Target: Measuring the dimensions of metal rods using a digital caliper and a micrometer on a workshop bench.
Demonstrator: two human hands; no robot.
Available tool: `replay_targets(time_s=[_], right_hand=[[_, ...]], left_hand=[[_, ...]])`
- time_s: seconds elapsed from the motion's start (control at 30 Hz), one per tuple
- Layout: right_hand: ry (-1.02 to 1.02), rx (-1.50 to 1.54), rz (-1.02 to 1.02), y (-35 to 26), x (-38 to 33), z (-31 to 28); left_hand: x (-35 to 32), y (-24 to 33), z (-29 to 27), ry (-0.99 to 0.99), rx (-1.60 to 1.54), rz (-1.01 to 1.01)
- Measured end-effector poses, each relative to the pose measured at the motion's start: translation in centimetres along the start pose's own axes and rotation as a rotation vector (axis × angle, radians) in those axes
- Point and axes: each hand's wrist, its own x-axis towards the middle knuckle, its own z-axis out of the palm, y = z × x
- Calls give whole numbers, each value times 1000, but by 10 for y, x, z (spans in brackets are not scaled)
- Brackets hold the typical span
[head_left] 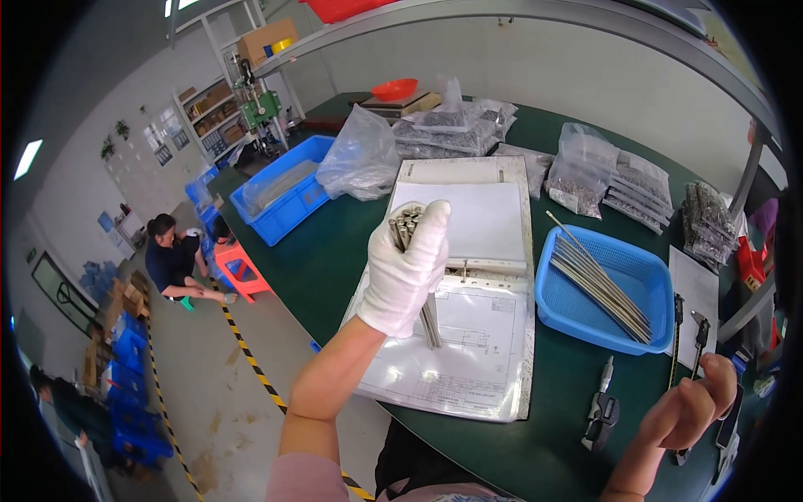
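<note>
the left hand [407, 272], in a white fabric glove, has its fingers wrapped tight around a bundle of thin grey metal rods [407, 226]; the rod ends stick out above the fingertips and the lower ends hang below the palm, over an open white ring binder of drawings [468, 368]. the bare right hand [690, 410] is loosely curled, fingers together, holding nothing visible, beside a digital caliper [602, 410]. beyond its fingers stands a blue plastic mesh basket [577, 314] of more rods.
</note>
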Motion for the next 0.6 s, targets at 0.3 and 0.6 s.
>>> replay_targets(time_s=[0.3,0.6], right_hand=[[41,-18,32,11,20,10],[291,-9,74,60,33,2]], left_hand=[[-14,-59,-21,71,36,4],[-24,-137,-31,132,213,-107]])
